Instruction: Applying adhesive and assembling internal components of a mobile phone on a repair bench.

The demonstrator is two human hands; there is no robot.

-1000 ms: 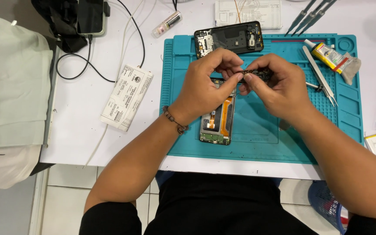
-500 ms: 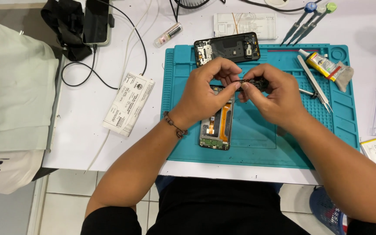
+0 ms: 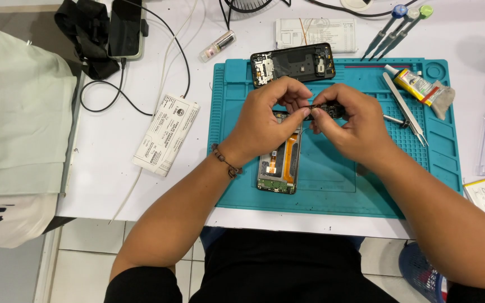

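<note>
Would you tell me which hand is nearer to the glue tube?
Right. The right hand is just left of the glue tube on the mat; the left hand is farther left, beyond it.

Both hands, left hand [image 3: 268, 115] and right hand [image 3: 350, 120], drifted slightly toward the mat's [image 3: 332, 191] near edge; small dark part [image 3: 316, 108] now pinched closer between fingertips.

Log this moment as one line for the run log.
left hand: pinching small black part | right hand: pinching same part | below: opened phone on teal mat | tweezers: untouched
</note>
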